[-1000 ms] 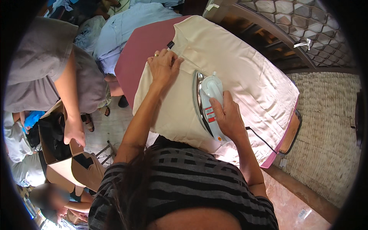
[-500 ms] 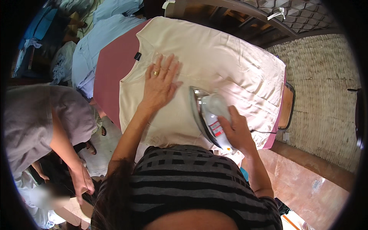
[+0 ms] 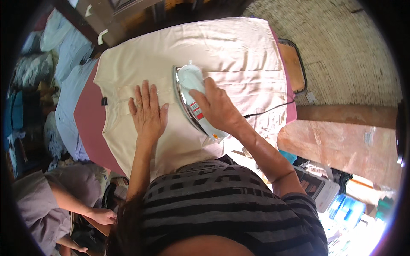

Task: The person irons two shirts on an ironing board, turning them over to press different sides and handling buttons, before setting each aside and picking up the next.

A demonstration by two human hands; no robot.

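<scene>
A cream shirt [image 3: 239,47] lies spread over a maroon-covered ironing board [image 3: 90,123], its neckline and small dark label toward the left. My left hand [image 3: 148,112] rests flat on the shirt near the neckline, fingers stretched out, a ring on one of them. Gripped by its handle in my right hand [image 3: 218,104] is a pale clothes iron [image 3: 191,81] with a shiny metal rim. It sits on the middle of the shirt, just right of my left hand. A dark cord [image 3: 269,112] trails from it to the right.
Light blue clothes [image 3: 70,102] are heaped beyond the board's left end. At the lower left, another person's arm [image 3: 81,205] and grey clothing show. A wooden frame [image 3: 100,25] borders the far side. To the lower right are a box [image 3: 318,187] and a blue water bottle [image 3: 347,210].
The view has turned, so the board sits differently in it. My right hand has pushed the iron farther from my body across the shirt, nearer the level of my left hand.
</scene>
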